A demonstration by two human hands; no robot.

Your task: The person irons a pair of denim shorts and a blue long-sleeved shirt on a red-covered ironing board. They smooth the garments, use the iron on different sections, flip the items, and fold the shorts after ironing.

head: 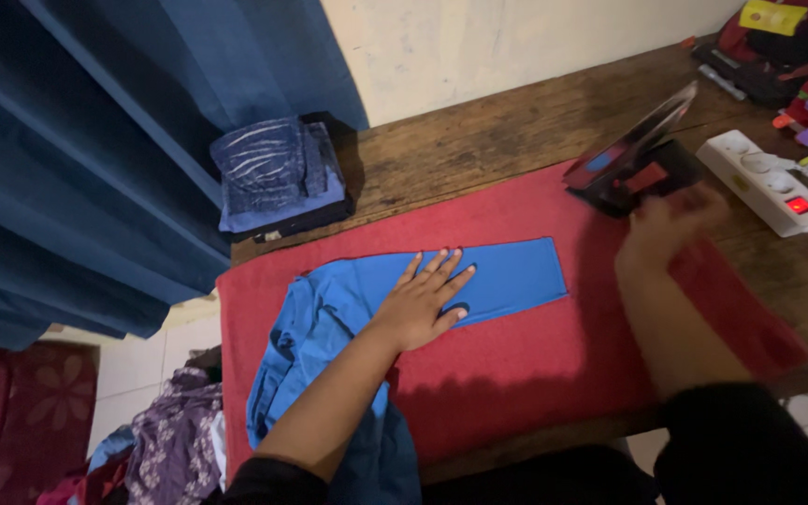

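Left hand [425, 301]: open, flat on the blue cloth [348, 318], middle of the red mat [507, 374].
Right hand [670, 224]: blurry, cannot tell its grip, just beside the iron [633, 159] at the mat's far right corner.

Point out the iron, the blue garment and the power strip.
iron [633, 159], head view, on its dark body.
blue garment [512, 271], head view, on the flat sleeve end.
power strip [764, 178], head view, on its white top face.

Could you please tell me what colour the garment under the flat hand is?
The garment is bright blue, clearest in the head view.
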